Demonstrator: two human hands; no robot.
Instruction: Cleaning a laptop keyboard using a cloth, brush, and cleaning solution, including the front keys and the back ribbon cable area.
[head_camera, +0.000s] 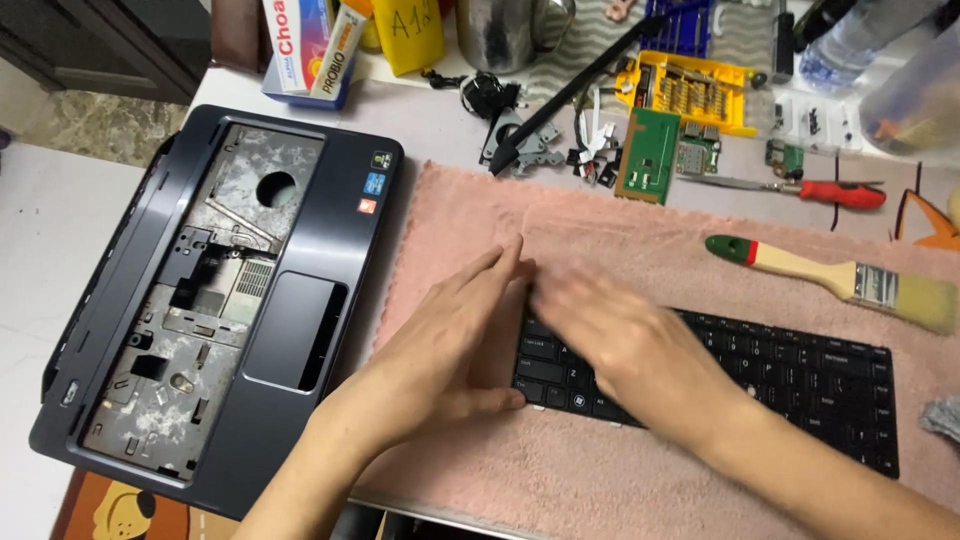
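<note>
Black keyboard (780, 385) lies flat on pink towel (640, 250), desk centre-right. Left hand (455, 345) at keyboard's left end, fingers straight, pressed together, thumb touching edge. Right hand (630, 345) rests on keys, blurred; finger state can't tell. Laptop base (330, 250) left; paintbrush (835, 280) beyond keyboard.

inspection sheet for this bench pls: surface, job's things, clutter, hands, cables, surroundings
Surface: pink towel on a white table.
Job's things: black keyboard lies flat on the towel; laptop base with the keyboard bay bare, left of it.
Clutter: paintbrush, red screwdriver, green board, yellow bit case, boxes.
Hands: left hand at the keyboard's left edge; right hand on its keys, blurred.
Cables: nothing seen.
Surroundings: tiled floor.
</note>
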